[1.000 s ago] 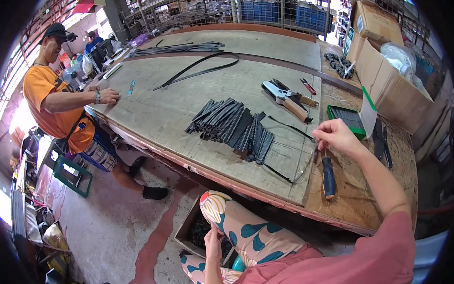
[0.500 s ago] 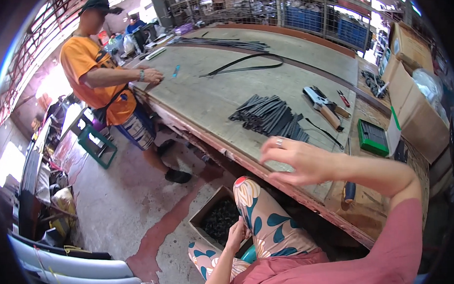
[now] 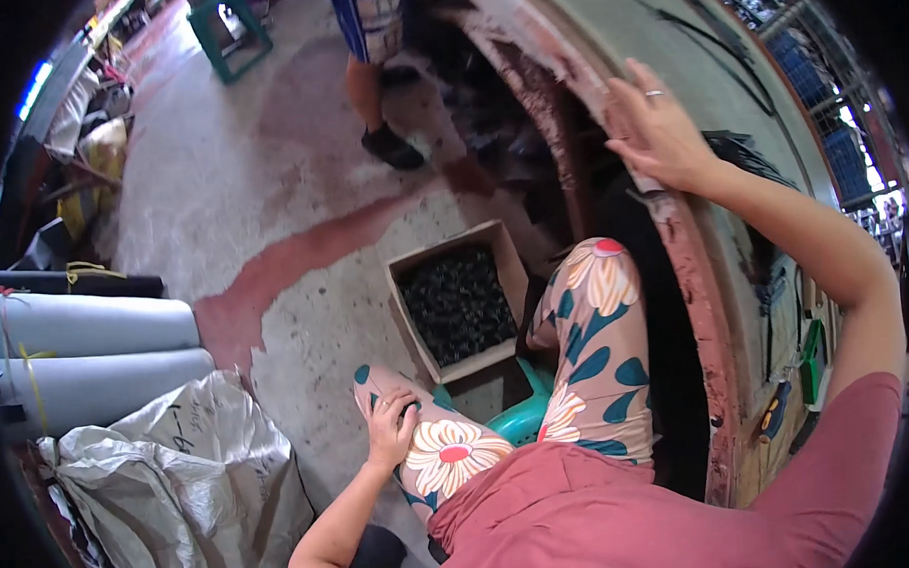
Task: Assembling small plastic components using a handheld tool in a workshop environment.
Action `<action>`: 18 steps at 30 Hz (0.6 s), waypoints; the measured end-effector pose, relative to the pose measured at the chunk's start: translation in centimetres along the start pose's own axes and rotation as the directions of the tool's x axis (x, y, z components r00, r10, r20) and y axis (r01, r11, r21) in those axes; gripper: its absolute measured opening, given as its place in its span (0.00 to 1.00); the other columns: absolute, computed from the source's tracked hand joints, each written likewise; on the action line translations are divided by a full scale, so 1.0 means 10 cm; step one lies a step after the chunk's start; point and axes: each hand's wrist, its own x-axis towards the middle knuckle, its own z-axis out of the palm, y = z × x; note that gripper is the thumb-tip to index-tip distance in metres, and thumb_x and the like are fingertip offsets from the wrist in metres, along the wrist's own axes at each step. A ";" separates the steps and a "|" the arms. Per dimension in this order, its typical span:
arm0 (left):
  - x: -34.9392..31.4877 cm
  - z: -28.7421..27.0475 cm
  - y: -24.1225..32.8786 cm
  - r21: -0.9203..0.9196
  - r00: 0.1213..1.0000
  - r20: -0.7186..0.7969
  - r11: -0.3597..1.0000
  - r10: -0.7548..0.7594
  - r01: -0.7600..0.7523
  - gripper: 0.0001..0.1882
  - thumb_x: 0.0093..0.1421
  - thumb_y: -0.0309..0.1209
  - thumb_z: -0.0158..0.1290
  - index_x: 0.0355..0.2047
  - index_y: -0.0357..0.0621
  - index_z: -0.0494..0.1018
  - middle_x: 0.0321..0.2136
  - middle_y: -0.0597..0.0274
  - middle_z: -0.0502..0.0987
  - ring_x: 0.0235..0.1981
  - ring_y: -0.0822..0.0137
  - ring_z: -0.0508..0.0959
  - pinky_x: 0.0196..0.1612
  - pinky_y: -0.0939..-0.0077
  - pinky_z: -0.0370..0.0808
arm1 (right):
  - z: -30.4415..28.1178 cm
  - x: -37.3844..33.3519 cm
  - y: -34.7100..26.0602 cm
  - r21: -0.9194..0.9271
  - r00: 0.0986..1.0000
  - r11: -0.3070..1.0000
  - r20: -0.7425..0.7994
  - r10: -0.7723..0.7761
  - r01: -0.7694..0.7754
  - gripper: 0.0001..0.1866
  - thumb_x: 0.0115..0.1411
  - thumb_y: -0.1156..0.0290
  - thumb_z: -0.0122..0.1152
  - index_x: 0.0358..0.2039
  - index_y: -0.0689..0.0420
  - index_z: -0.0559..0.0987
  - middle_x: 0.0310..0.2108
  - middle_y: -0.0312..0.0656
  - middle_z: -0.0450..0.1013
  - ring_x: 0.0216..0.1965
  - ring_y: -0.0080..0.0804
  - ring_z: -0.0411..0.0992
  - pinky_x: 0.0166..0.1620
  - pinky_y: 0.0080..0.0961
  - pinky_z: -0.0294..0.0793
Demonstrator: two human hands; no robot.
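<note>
My left hand (image 3: 389,428) lies on my left thigh, on the flowered trousers (image 3: 603,379), with fingers stretched over the cloth. My right hand (image 3: 659,127) rests at the red-painted edge of the worktable (image 3: 691,306), fingers spread and holding nothing; a ring shows on one finger. Partly hidden behind my right forearm lies a bundle of black strips (image 3: 735,154) on the tabletop. On the floor in front of my knees, a cardboard box (image 3: 447,369) holds many small black pieces (image 3: 455,299).
I sit on a green plastic stool (image 3: 519,417). Grey rolls (image 3: 96,332) and a white woven sack (image 3: 191,483) are at the left. A person's leg (image 3: 366,97) stands ahead beside the table, near another green stool (image 3: 231,36). A dark-handled tool (image 3: 774,413) lies on the table.
The view has swung down and left toward the floor. My left hand has moved from between my knees onto my left thigh. My right hand has come to the table's edge.
</note>
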 end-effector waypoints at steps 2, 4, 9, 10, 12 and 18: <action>0.07 -0.01 -0.01 0.020 0.999 -0.049 1.000 -0.007 0.008 0.09 0.54 0.31 0.48 0.35 0.46 0.75 0.41 0.63 0.75 0.51 0.61 0.69 0.60 0.50 0.48 | -0.08 0.01 -0.05 -0.010 1.000 1.000 0.024 -0.006 0.006 0.40 0.47 0.62 0.66 0.57 0.63 0.59 0.61 0.62 0.48 0.61 0.61 0.50 0.62 0.44 0.52; 0.16 -0.03 -0.12 -0.005 1.000 0.023 1.000 0.014 -0.014 0.09 0.54 0.31 0.47 0.34 0.47 0.75 0.40 0.63 0.74 0.50 0.61 0.69 0.59 0.50 0.49 | -0.11 0.01 -0.12 -0.027 0.996 1.000 0.089 0.018 -0.016 0.43 0.44 0.67 0.68 0.58 0.62 0.57 0.61 0.60 0.47 0.62 0.60 0.49 0.62 0.42 0.51; 0.22 -0.15 -0.34 0.051 0.966 0.204 0.984 0.159 -0.172 0.11 0.48 0.33 0.47 0.33 0.46 0.72 0.37 0.58 0.71 0.45 0.54 0.68 0.57 0.51 0.54 | -0.23 0.06 -0.20 0.064 0.974 0.991 0.202 0.104 -0.119 0.42 0.41 0.73 0.64 0.58 0.62 0.58 0.62 0.58 0.45 0.63 0.59 0.46 0.63 0.43 0.49; 0.23 -0.20 -0.37 -0.003 0.945 0.268 0.981 0.188 -0.194 0.14 0.45 0.35 0.48 0.33 0.45 0.71 0.37 0.55 0.69 0.43 0.50 0.67 0.56 0.51 0.55 | -0.24 0.06 -0.20 0.059 0.968 0.989 0.221 0.118 -0.134 0.42 0.41 0.73 0.63 0.59 0.62 0.58 0.62 0.58 0.45 0.63 0.59 0.45 0.63 0.43 0.48; 0.21 -0.21 -0.39 -0.023 0.929 0.323 0.983 0.180 -0.182 0.14 0.44 0.36 0.48 0.32 0.43 0.69 0.36 0.54 0.69 0.43 0.50 0.67 0.54 0.51 0.57 | -0.27 0.11 -0.23 0.062 0.953 0.984 0.265 0.147 -0.169 0.41 0.41 0.75 0.61 0.59 0.61 0.57 0.63 0.58 0.44 0.64 0.59 0.45 0.64 0.44 0.48; 0.16 -0.35 -0.33 -0.119 0.904 0.387 0.982 0.182 -0.147 0.15 0.44 0.36 0.48 0.31 0.42 0.69 0.35 0.53 0.68 0.40 0.51 0.66 0.48 0.54 0.61 | -0.29 0.16 -0.17 0.044 0.940 0.974 0.278 0.200 -0.220 0.41 0.43 0.77 0.60 0.59 0.60 0.57 0.63 0.57 0.44 0.64 0.59 0.44 0.63 0.45 0.48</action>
